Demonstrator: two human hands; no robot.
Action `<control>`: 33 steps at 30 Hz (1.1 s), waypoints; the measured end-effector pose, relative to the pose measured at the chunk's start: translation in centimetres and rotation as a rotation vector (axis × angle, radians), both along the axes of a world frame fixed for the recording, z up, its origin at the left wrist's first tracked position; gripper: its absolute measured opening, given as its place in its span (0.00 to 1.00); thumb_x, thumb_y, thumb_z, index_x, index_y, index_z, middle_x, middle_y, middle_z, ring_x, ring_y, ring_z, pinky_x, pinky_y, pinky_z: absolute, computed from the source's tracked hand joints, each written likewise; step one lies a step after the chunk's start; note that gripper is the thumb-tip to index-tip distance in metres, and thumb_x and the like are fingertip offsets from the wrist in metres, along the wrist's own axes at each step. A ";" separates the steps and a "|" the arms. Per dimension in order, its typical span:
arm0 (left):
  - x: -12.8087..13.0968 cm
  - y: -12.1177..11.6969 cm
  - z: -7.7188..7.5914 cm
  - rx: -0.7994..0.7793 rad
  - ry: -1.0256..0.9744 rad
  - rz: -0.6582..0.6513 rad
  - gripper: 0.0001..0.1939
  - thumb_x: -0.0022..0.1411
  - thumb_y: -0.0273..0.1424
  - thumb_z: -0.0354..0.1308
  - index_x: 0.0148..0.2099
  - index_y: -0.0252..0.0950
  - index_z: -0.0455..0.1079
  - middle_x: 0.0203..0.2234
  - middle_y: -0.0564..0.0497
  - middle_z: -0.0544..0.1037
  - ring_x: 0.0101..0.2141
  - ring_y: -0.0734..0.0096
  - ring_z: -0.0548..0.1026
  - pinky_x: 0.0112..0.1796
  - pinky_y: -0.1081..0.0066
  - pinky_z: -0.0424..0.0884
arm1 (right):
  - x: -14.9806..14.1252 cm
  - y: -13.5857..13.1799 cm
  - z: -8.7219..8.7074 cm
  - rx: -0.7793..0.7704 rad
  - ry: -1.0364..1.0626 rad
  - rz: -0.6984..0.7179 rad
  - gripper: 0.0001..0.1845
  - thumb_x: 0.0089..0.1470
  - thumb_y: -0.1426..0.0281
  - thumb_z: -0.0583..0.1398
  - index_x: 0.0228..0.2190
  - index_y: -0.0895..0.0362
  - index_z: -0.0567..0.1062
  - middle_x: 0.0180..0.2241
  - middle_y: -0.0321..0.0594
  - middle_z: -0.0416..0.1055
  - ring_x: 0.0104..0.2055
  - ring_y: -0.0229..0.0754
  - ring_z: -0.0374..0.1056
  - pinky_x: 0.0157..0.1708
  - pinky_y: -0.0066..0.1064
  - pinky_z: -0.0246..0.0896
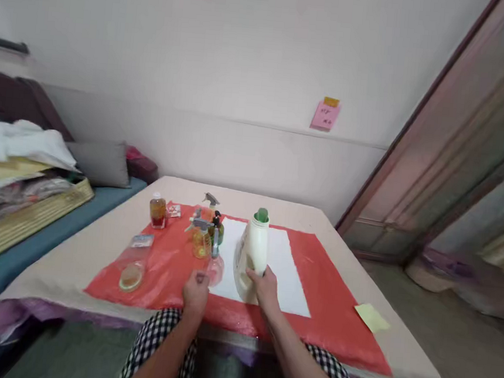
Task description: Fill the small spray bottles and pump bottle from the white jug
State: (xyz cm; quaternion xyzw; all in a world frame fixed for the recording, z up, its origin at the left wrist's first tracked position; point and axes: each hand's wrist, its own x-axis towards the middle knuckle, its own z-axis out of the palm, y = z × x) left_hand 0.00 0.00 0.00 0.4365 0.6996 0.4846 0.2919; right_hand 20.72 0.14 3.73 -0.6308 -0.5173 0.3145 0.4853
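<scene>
My right hand (264, 286) grips the handle side of a tall white detergent jug (253, 245) with a green spout, standing upright on a white sheet (287, 268). My left hand (196, 293) is closed, thumb on top, just left of a small pink-based bottle (215, 270); what it holds, if anything, is hidden. Both hands are at the near edge of a red plastic sheet (331, 290) laid over the table (97, 246).
Several spray and pump bottles (206, 232) cluster left of the jug, with an amber jar (157, 211) and a clear lying container (133, 267) further left. A yellow note (372, 317) lies at the right. A bed with piled laundry (18, 180) lies along the left.
</scene>
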 end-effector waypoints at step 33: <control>1.5 5.4 -0.6 -0.074 0.176 -0.025 0.35 0.44 0.30 0.72 0.55 0.37 0.66 0.47 0.42 0.78 0.47 0.50 0.78 0.44 0.62 0.73 | 5.7 -3.1 -5.0 0.104 0.008 -0.126 0.18 0.48 0.54 0.56 0.34 0.54 0.74 0.28 0.44 0.79 0.32 0.48 0.77 0.35 0.37 0.70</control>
